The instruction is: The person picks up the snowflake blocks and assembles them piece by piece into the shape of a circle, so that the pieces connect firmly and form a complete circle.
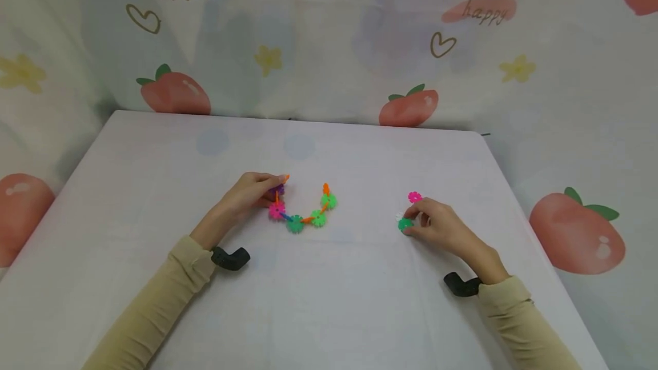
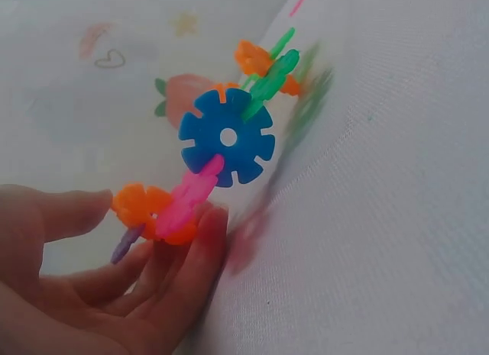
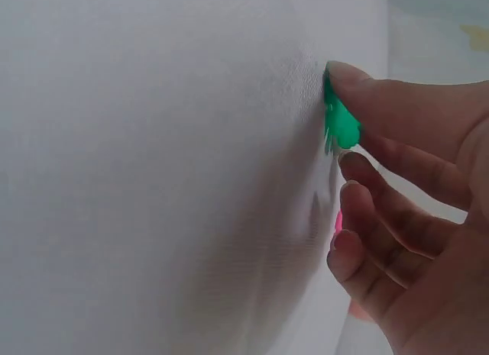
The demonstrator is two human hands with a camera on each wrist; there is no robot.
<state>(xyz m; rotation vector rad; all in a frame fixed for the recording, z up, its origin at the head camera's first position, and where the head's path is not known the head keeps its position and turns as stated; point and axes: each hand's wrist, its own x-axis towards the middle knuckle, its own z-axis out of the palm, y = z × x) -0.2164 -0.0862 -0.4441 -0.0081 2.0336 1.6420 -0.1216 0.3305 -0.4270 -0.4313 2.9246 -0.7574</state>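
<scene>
My left hand (image 1: 249, 190) holds one end of a curved chain of slotted plastic snowflake discs (image 1: 295, 224) linked edge to edge. The chain mixes orange, pink, blue, green and purple pieces. In the left wrist view, the thumb and fingers are around an orange disc (image 2: 137, 202) near the purple end, and a blue disc (image 2: 206, 126) faces the camera. Over to the right, my right hand (image 1: 442, 224) pinches a green snowflake disc (image 3: 342, 126) at the table surface. A white disc (image 1: 398, 217) lies beside it, partly hidden, and a pink disc (image 1: 414, 197) lies just beyond the fingers.
White cloth covers the table (image 1: 339, 301). Behind it hangs a curtain (image 1: 329, 44) printed with fruit, hearts and flowers. A black wrist camera mount (image 1: 231, 258) juts from the left sleeve, and another mount (image 1: 461, 285) from the right.
</scene>
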